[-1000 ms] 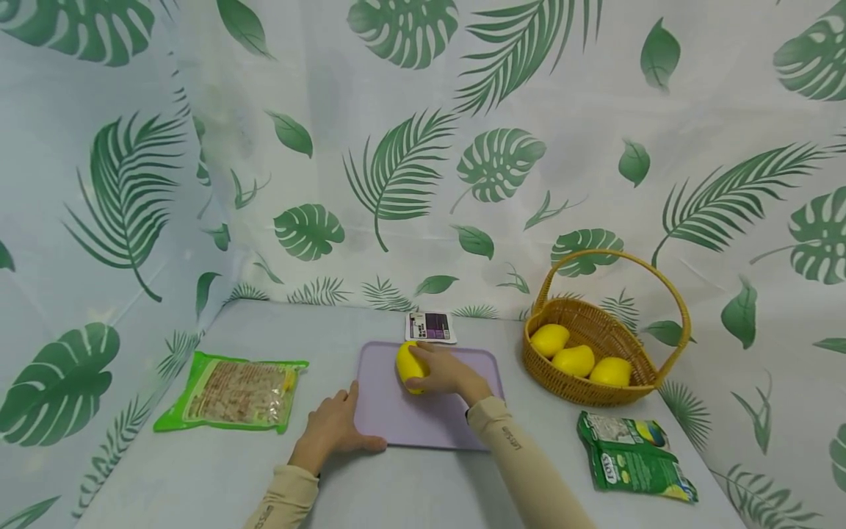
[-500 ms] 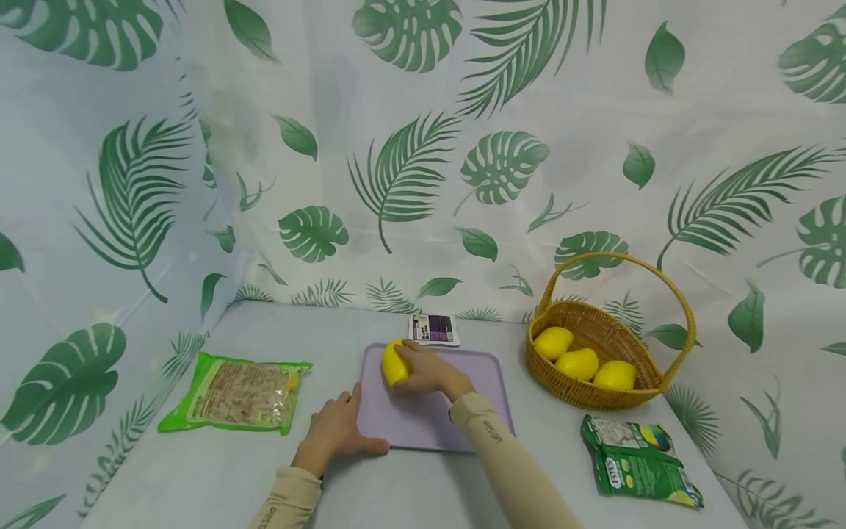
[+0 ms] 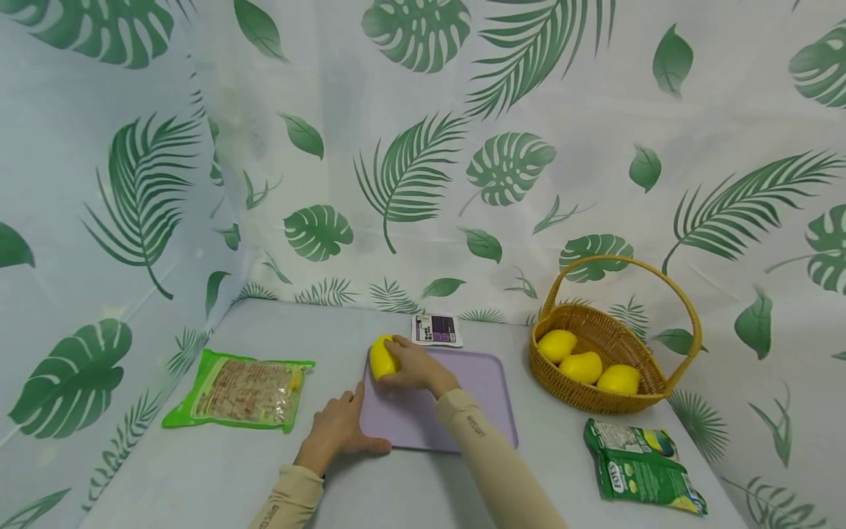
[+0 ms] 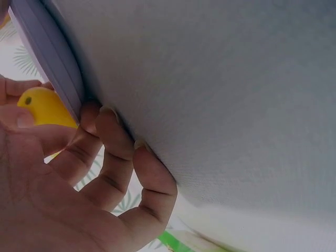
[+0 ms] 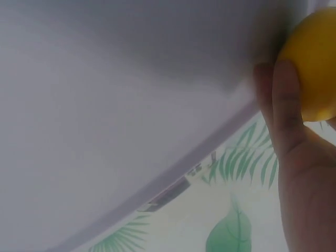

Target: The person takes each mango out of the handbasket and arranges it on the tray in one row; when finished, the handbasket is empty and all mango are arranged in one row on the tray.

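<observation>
Gripping one yellow mango (image 3: pixel 382 358) in the right hand (image 3: pixel 411 367), which partly hides it, at the far-left corner of the lilac tray (image 3: pixel 410 427), I count three mangoes (image 3: pixel 581 367) in one wicker basket (image 3: pixel 581 397). The left hand (image 3: pixel 342 430) spreads wide at the near-left corner. One purple-white packet (image 3: pixel 437 330) lies behind, one green-edged bag (image 3: pixel 247 391) left, one green packet (image 3: pixel 644 470) by the right edge of the worktop (image 3: pixel 383 503).

Yellow fruit (image 3: pixel 381 360), lilac tray (image 3: pixel 479 397), golden-brown basket (image 3: pixel 575 391), beige sleeves (image 3: pixel 496 455), white backdrop (image 3: pixel 423 95) with green leaf print
</observation>
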Demonstrator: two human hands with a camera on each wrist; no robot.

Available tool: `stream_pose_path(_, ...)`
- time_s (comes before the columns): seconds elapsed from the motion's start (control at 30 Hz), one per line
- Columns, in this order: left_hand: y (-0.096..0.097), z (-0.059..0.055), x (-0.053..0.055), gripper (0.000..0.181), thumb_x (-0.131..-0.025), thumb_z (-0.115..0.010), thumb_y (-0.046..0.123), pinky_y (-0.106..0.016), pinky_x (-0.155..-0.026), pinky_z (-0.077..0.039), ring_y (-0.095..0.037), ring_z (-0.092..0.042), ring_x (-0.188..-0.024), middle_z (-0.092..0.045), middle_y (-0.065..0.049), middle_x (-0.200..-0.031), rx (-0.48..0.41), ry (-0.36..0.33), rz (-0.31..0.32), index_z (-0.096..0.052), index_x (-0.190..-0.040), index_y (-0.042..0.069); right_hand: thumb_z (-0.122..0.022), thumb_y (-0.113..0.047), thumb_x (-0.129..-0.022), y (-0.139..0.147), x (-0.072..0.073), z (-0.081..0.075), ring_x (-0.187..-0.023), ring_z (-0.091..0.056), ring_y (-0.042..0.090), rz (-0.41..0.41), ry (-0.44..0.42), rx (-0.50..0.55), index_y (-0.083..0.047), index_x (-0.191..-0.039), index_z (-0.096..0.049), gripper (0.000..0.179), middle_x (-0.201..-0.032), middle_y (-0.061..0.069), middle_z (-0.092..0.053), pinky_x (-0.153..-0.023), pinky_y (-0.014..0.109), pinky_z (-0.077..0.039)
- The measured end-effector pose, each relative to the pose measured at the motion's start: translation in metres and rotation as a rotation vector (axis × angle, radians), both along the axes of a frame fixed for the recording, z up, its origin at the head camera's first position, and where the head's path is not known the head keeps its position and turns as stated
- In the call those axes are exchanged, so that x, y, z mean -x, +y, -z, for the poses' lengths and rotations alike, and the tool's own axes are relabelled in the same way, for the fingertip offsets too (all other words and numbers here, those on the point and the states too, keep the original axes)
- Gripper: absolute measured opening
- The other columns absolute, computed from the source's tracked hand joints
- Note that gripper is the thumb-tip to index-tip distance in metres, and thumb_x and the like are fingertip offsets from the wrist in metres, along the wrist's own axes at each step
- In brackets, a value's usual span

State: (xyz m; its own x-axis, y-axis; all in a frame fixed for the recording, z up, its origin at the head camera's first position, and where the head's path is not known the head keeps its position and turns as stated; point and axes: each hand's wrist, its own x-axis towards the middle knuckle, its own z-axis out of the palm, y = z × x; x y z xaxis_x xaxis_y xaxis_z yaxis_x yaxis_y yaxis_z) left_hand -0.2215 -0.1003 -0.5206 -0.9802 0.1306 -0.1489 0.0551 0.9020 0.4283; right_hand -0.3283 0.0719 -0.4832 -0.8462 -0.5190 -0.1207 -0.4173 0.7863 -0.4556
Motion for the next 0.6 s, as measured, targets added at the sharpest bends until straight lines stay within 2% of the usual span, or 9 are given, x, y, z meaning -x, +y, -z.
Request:
stream_pose_path(0.23, 0.001, -0.003, -0.002, 0.128, -0.06, -0.085, 0.07, -0.065, -0.089, -0.052, -0.044, -0.061, -0.111, -0.057, -0.025, -0.137, 0.007, 0.01, 0.007, -0.034, -0.154, 0.0, -0.077, -0.044, -0.083, -0.011, -0.004, 0.003, -0.136, -0.05, 0.035, 0.029, 0.012, 0.004, -0.014, -0.156, -0.038, 0.088, -0.163, 0.018, -0.031, -0.111, 0.05, -0.047)
stream_pose_path(0.47, 0.001, -0.004, -0.002, 0.129, -0.06, -0.084, 0.071, -0.065, -0.089, -0.052, -0.044, -0.061, -0.111, -0.057, -0.025, -0.137, 0.015, 0.014, 0.01, -0.034, -0.154, -0.001, -0.079, -0.047, -0.081, -0.006, -0.004, 0.004, -0.129, -0.054, 0.033, 0.053, -0.003, 0.034, -0.014, -0.157, -0.034, 0.095, -0.163, 0.019, -0.029, -0.108, 0.049, -0.049)
stream_pose_path(0.6, 0.0, -0.006, -0.002, 0.129, -0.06, -0.085, 0.07, -0.066, -0.092, -0.051, -0.046, -0.06, -0.115, -0.055, -0.027, -0.139, 0.019, 0.004, 0.004, -0.033, -0.154, -0.002, -0.076, -0.053, -0.082, 0.003, -0.002, 0.004, -0.138, -0.048, 0.037, 0.07, -0.005, 0.011, -0.014, -0.158, -0.031, 0.097, -0.164, 0.02, -0.027, -0.113, 0.055, -0.044)
